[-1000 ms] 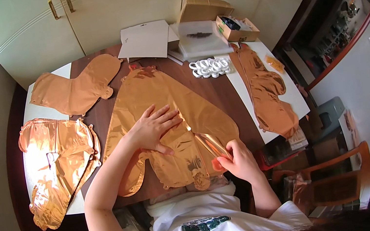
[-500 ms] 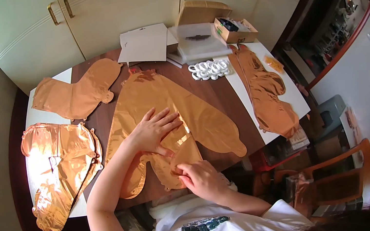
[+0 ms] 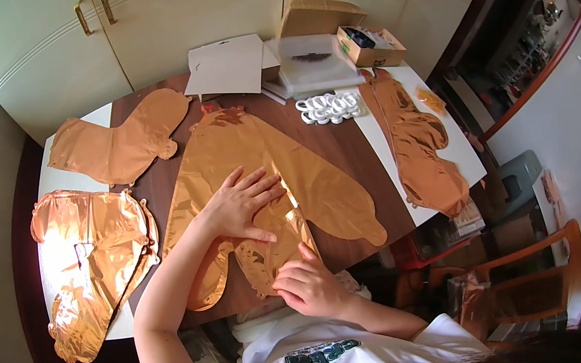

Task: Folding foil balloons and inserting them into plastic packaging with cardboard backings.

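Observation:
A large copper-coloured foil balloon (image 3: 230, 145) lies flat and uninflated on the table in front of me. My left hand (image 3: 244, 207) rests on its middle with fingers spread, palm down. At the balloon's near edge, my right hand (image 3: 310, 284) has its fingers curled on the foil and one digit pointing up. What lies beneath those curled fingers is hidden. Creases run through the foil between both hands. To the left are another flat foil balloon (image 3: 114, 144) and a shinier, wrinkled foil balloon (image 3: 103, 242). One more foil balloon (image 3: 412, 144) lies on the right.
White rings (image 3: 329, 108) sit in a cluster behind the balloon. Farther back are a white box (image 3: 225, 68), clear plastic sleeves (image 3: 314, 72) and an open carton (image 3: 380, 53) with things inside. A wooden chair (image 3: 531, 287) stands at the right, and cabinets (image 3: 200, 18) line the far side.
My right hand has turned and shifted slightly, and the lifted foil flap beside it now lies flatter. My left hand stays almost in place, its thumb a little farther right.

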Demonstrator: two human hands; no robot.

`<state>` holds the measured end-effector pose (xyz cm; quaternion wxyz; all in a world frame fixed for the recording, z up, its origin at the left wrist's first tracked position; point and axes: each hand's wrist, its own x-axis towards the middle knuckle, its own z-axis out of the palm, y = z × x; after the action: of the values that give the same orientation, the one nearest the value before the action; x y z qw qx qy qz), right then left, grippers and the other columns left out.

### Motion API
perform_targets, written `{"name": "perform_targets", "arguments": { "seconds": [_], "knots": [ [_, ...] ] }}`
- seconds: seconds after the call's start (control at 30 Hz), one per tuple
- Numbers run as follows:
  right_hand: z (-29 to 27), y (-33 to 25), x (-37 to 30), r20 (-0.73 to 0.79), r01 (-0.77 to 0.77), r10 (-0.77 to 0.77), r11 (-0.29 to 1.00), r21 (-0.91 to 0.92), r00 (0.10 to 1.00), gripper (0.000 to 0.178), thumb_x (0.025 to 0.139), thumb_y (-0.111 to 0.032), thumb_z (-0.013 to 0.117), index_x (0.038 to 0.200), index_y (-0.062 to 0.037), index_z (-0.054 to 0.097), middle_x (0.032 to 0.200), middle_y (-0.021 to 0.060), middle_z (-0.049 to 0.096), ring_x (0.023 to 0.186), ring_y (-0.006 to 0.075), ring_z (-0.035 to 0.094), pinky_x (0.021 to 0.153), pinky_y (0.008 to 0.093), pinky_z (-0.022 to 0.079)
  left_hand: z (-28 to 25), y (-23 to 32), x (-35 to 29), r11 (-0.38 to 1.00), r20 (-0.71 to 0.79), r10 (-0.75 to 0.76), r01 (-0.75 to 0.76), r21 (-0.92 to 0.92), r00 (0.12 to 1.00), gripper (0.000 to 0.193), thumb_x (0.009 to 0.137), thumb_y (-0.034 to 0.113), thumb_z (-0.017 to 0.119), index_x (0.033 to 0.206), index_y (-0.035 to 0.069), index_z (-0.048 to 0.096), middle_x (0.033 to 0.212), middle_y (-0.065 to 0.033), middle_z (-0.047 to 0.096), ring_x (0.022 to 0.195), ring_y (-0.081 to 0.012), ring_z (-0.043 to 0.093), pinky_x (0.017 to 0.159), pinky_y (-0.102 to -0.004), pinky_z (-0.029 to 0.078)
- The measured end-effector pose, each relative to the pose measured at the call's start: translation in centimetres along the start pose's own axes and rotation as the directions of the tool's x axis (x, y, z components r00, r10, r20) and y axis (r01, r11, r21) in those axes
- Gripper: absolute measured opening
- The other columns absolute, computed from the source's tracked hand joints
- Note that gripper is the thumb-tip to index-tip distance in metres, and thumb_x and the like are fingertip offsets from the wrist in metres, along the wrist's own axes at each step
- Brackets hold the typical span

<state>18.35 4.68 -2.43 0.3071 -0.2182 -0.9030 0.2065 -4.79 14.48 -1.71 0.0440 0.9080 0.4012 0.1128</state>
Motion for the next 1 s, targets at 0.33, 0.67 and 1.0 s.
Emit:
{"name": "perform_targets", "arguments": {
  "seconds": [0.33, 0.67, 1.0],
  "knots": [
    [-4.0, 3.3, 1.1, 0.027, -0.008, 0.015, 0.969, -0.245, 1.000, 0.022, 0.077, -0.015, 0.071, 0.099, -0.0130, 0.067, 0.104, 0.0004, 0.065, 0.111, 0.0190, 0.055, 0.103, 0.0429, 0.035, -0.3, 0.3, 0.0, 0.999, 0.037, -0.024, 0.025, -0.025, 0.999, 0.105, 0.057, 0.076, 0.064, 0.141, 0.019, 0.037, 0.147, -0.0074, 0.033, 0.137, -0.0310, 0.026, 0.110, -0.0545, 0.016],
    [-5.1, 7.7, 1.2, 0.151, -0.025, 0.064, 0.969, -0.248, 0.986, 0.056, 0.072, -0.044, 0.070, 0.119, -0.0146, 0.061, 0.122, 0.0002, 0.061, 0.123, 0.0297, 0.047, 0.102, 0.0449, 0.033, -0.5, 0.4, 0.1, 1.000, 0.041, -0.013, 0.013, -0.005, 0.999, 0.105, 0.056, 0.074, 0.065, 0.140, 0.017, 0.038, 0.147, -0.0072, 0.032, 0.137, -0.0300, 0.026, 0.111, -0.0531, 0.017],
    [-6.5, 7.7, 3.2, 0.542, -0.004, 0.230, 0.923, -0.385, 0.808, 0.133, 0.044, -0.078, 0.065, 0.147, -0.0083, 0.018, 0.153, 0.0091, 0.019, 0.139, 0.0413, 0.010, 0.111, 0.0558, 0.011, -0.4, 0.3, 0.0, 1.000, 0.038, -0.012, 0.012, 0.020, 0.999, 0.101, 0.060, 0.075, 0.061, 0.139, 0.016, 0.039, 0.147, -0.0070, 0.033, 0.137, -0.0295, 0.027, 0.111, -0.0531, 0.018]
  ]
}}
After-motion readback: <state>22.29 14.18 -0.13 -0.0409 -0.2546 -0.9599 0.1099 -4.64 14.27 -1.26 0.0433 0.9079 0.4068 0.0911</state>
